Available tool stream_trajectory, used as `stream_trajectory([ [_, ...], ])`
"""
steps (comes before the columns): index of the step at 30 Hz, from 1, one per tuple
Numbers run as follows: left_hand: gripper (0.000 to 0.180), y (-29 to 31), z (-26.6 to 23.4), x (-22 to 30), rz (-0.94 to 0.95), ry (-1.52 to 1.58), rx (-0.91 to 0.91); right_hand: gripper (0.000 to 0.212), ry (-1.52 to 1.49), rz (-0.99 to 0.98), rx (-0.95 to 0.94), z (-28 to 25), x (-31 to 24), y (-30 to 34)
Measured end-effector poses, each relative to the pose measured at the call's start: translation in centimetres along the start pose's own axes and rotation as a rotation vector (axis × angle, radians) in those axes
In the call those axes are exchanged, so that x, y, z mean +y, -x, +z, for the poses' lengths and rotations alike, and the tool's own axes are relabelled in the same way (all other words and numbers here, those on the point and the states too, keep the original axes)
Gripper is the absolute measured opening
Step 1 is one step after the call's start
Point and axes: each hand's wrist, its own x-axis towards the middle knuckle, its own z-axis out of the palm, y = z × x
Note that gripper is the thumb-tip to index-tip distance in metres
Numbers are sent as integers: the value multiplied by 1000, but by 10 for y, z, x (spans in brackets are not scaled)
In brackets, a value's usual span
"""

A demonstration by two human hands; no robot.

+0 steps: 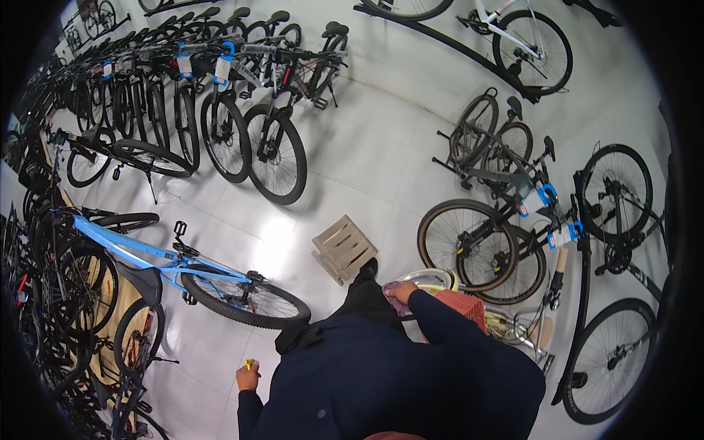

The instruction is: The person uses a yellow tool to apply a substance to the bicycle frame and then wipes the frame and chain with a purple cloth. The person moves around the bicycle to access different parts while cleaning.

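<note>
My right hand (402,292) presses a purple cloth (394,295) onto the pale front tyre (429,278) of a cream bicycle with an orange-red basket (466,306). My left hand (248,378) hangs at my side, closed around a small yellow object (250,363). My dark blue sleeves and body fill the lower middle of the view.
A light blue bicycle (169,268) lies close on my left. A beige slatted stool (343,248) stands just ahead on the white tiled floor. Rows of dark bicycles line the left and far side, and more stand at my right (513,220).
</note>
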Motion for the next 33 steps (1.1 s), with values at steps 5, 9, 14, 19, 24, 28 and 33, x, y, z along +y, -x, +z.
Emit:
stream_trajectory([
  [5, 49, 16, 30, 19, -20, 62, 119, 47, 241, -184, -173, -10, -1, -79],
  [9, 51, 0, 76, 71, 121, 24, 115, 55, 169, -288, -122, -72, -15, -113],
  [14, 53, -4, 123, 170, -40, -7, 272, 37, 190, -431, -256, -180, -38, -142],
  [19, 46, 32, 156, 245, -51, 77, 385, 44, 322, -334, -284, -232, -44, -217],
  [24, 38, 67, 178, 254, -310, 103, 404, 54, 9, -189, -243, -229, -68, -267],
  [28, 32, 73, 200, 235, -390, 130, 410, 79, 128, -226, -182, -212, -122, -275],
  [33, 27, 42, 209, 213, -396, 268, 485, 84, 82, -307, -264, -196, -198, -265],
])
